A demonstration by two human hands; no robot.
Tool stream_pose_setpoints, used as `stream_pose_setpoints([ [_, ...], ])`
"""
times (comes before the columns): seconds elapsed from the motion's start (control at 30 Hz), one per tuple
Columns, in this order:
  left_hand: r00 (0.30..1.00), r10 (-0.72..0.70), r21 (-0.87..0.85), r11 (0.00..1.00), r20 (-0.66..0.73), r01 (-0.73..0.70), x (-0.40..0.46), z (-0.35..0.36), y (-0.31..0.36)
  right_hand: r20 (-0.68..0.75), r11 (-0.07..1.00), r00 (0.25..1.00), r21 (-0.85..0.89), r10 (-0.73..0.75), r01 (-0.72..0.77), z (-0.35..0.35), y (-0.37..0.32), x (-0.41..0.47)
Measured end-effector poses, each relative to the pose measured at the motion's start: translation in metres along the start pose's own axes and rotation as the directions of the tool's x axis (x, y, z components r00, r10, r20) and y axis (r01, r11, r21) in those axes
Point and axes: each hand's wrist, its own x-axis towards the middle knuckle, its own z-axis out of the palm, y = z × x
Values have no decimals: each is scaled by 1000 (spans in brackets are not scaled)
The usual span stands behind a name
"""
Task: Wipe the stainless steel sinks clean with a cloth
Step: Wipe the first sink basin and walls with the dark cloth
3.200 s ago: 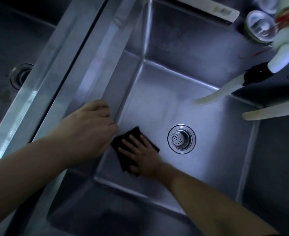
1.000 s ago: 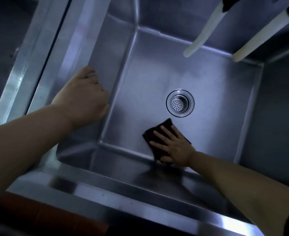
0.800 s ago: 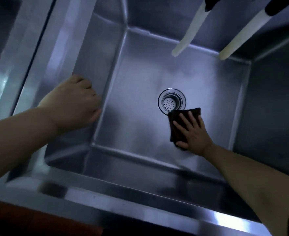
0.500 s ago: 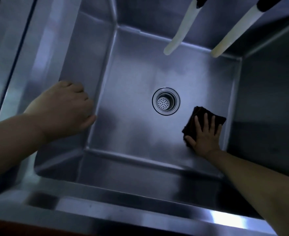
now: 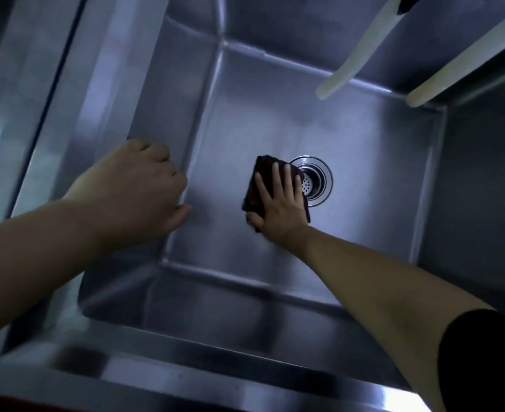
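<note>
One sink [image 5: 364,162], one drain [image 5: 318,181], two white spouts [image 5: 355,58]. The right hand [image 5: 279,208] presses one dark cloth [image 5: 255,191] flat, fingers spread, beside the drain; the left hand [image 5: 132,188], curled, rests on the sink's left wall.

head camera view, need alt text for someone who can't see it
A right hand presses a dark cloth flat on the stainless steel sink floor, overlapping the drain strainer. The left hand rests against the sink's left wall.

Commercial kitchen wash station.
A deep stainless steel sink [image 5: 275,310] is sitting under two pale hose spouts [image 5: 355,58], adjoining another basin's rim [image 5: 25,120].
</note>
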Motion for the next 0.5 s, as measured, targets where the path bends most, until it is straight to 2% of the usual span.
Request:
stream_pose_setpoints([
  [0.07,1000,-1,10,1000,27,1,-1,2,0,3,999,999,-4,-36,36,-1,-23,8],
  [0.17,999,8,29,1000,38,-10,-1,4,1,20,968,968,-36,-249,249,6,-50,-7],
  [0.27,998,39,32,999,43,-40,-1,1,2,114,865,868,-90,-484,494,13,-49,-43],
  [0.33,998,58,22,998,37,-58,-2,0,3,144,796,803,-120,-578,594,17,-29,-69],
  [0.4,997,78,4,997,24,-78,-2,1,3,128,780,793,-144,-595,608,19,1,-93],
  [0.5,994,105,5,994,11,-105,0,7,3,175,809,822,-157,-542,567,20,51,-128],
])
